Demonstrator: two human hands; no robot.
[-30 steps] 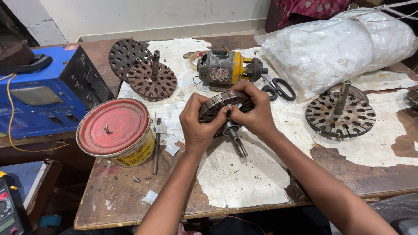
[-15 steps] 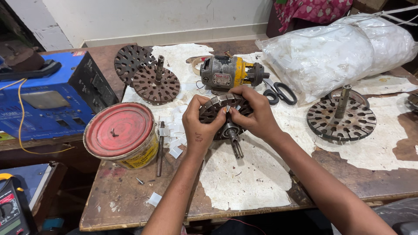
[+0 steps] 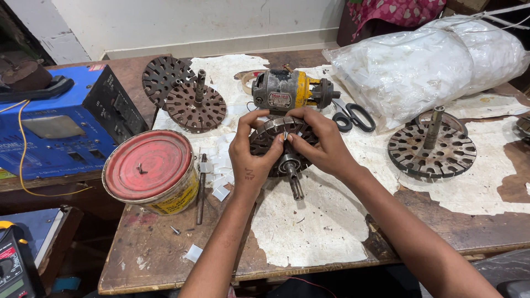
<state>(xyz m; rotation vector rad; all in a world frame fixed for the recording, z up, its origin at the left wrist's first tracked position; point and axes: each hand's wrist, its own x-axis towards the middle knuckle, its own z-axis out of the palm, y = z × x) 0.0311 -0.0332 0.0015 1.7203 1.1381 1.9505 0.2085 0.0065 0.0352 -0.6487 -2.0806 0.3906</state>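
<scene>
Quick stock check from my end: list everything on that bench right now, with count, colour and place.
slotted core with shaft: 1, dark metal, bench centre, held in both hands
spare slotted cores: 2 brown, far left; 1 grey with upright shaft, right
small motor: 1, grey and yellow, behind the hands
scissors: 1, black handles, right of the motor
tin can: 1, red lid, yellow side, left front
metal rod: 1, beside the can
plastic bag: 1, white, far right
blue box unit: 1, left edge
left hand: grips the core's left rim
right hand: grips its right rim
</scene>
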